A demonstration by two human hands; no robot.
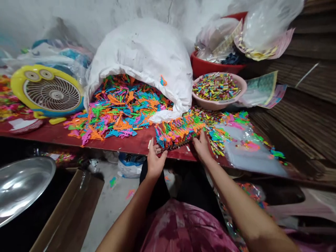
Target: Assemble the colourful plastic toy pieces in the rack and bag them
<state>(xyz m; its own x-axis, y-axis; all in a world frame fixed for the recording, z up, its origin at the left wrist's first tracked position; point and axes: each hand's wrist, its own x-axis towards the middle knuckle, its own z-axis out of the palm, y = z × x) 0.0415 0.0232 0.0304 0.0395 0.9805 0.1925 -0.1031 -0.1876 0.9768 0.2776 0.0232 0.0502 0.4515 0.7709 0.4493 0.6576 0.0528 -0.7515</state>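
A block of small plastic toy pieces (181, 131), lined up tightly in orange, green, blue and pink, sits at the table's front edge between my hands. My left hand (155, 159) is at its left end, palm turned up and fingers curled, with a small white strip by the index finger. At the right end, my right hand (202, 145) grips with the thumb along the near side; its other fingers are partly hidden. Left of the block, loose toy pieces (118, 108) spill from a big white sack (147, 49).
A pink basin (243, 85) of striped little tubes stands at the right, before a red tub (204, 66). Clear plastic bags (246, 147) lie on the red table (123, 145). A yellow fan (52, 91) stands left. Below are a metal bowl (26, 182) and a cardboard box (76, 210).
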